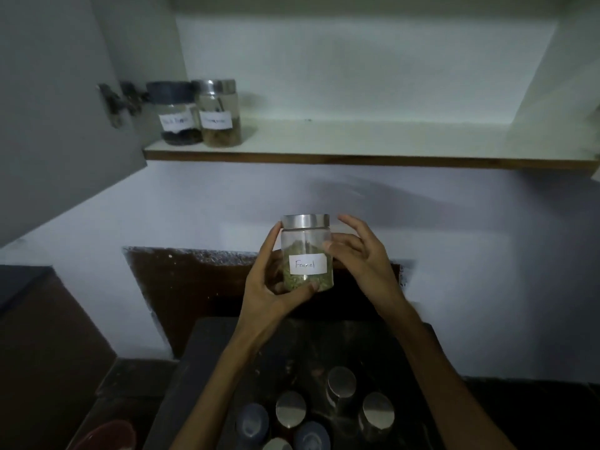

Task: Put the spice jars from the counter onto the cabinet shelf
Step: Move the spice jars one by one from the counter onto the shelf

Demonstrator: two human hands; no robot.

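Observation:
A clear spice jar [306,246] with a steel lid and a white label reading "Fennel" is held upright in mid-air below the cabinet shelf [357,147]. My left hand [269,287] grips it from the left and underneath, thumb across its base. My right hand [357,254] touches the jar's right side with its thumb, its fingers spread and loosely curved behind. At the shelf's left end stand two labelled jars, one with a dark lid [177,113] and one with a steel lid [220,113]. Several more jars [341,384] stand on the dark counter [207,352] below.
The open grey cabinet door [58,108] hangs at the left, its hinge beside the shelved jars. The shelf is bare to the right of those jars. A red bowl [110,436] sits at the bottom left. A dark appliance edge [19,284] is at the far left.

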